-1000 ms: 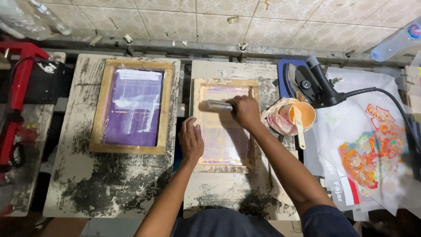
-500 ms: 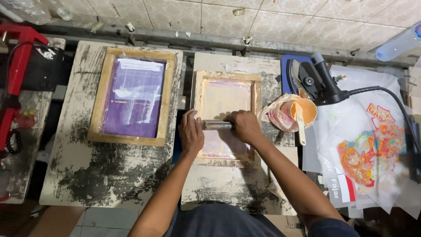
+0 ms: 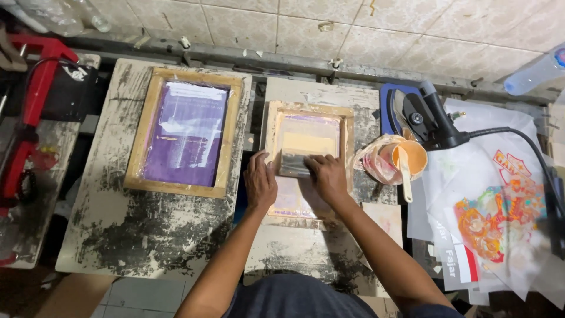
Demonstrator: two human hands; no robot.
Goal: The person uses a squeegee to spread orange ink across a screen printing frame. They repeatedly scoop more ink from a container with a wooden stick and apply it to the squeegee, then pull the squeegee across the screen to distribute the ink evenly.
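Landmark: small wooden screen frame [image 3: 308, 158], lying flat on the centre ink-stained board [image 3: 306, 259].

Largest first. Left of it, on a separate stained board [image 3: 112, 229], a bigger wooden screen frame [image 3: 183, 132] w/ purple mesh, flat, apart from the small one. Right of it, loose printed transfer sheets [image 3: 494, 218] w/ an orange-red design, overlapping. Far left, a red clamp tool [image 3: 32, 112]. Right and above, a black heat gun [image 3: 426, 118] w/ cable, lying on a blue pad.

Just right of the small frame, touching its edge or nearly so, a plastic-wrapped cup [image 3: 403, 160] of orange ink w/ a stick in it.

Inside the small frame: squeegee [image 3: 294, 165], set across the mesh at approx mid-height, an orange ink band just above it.

Left hand [image 3: 260, 184]: lies over the frame's left rail, fingers bent to the squeegee's left end; grip cannot be confirmed. Right hand [image 3: 327, 175]: clenched over the squeegee's right end, pressing down.
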